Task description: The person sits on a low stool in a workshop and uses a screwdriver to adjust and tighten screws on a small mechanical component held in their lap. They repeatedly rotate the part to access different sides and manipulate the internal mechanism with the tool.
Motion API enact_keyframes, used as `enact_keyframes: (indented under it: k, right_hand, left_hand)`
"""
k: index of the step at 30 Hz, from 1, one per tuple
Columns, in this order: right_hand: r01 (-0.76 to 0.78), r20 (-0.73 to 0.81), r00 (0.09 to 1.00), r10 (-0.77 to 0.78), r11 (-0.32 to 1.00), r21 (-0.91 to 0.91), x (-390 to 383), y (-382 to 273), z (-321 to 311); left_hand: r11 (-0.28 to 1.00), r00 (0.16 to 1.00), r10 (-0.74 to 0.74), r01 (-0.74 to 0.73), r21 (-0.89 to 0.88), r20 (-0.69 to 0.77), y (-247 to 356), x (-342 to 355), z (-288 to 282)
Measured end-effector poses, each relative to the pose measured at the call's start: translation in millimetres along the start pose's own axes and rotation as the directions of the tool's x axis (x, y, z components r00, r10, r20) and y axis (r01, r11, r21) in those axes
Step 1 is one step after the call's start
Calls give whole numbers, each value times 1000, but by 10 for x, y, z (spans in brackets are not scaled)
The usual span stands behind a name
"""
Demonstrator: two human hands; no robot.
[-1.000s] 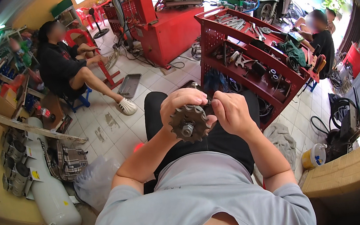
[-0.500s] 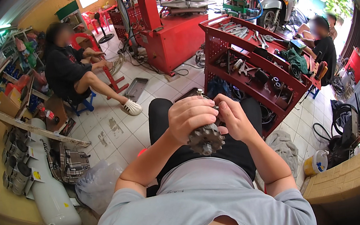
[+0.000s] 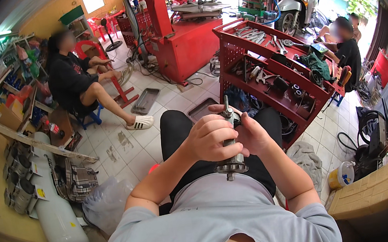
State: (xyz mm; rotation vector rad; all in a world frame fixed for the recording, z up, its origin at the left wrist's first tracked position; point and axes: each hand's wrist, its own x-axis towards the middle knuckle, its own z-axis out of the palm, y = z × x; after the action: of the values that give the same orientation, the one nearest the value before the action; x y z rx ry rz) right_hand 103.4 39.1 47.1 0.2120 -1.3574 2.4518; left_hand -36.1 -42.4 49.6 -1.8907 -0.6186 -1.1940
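Note:
I hold a greasy metal shaft with a toothed sprocket [image 3: 231,166] over my lap, sprocket end toward my body and a thin rod end pointing away. The fingers of my left hand [image 3: 212,138] are wrapped round the middle of the shaft from the left. On its right side my right hand [image 3: 253,133] grips the far part, thumb pointing up beside a dark round piece; its other fingers are partly hidden behind the shaft. The sprocket hangs just above my grey shirt.
A red tool trolley [image 3: 274,81] with spanners stands ahead right. Metal trays [image 3: 146,102] lie on the tiles. One person [image 3: 70,78] sits at left; others [image 3: 349,51] are at right. A grey gas cylinder [image 3: 56,207] and a plastic bag [image 3: 106,201] lie left, a bucket [image 3: 341,176] right.
The shaft has tipped: its sprocket face was turned up toward me, and now its long side shows with the far end raised. Both hands have turned with it and keep hold.

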Motion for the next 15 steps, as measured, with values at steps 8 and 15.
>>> enact_keyframes:
  k: [8,15]
  right_hand:
    - [64,-146,986,-77,994,-87,-73,-159,247]
    - [185,-273,932,-237,961,-205,-91,-297,247]
  left_hand:
    - [990,996,70,-61,129,-62,26,-66,18]
    - [961,969,-230,241,135,-91,-191,-147,89]
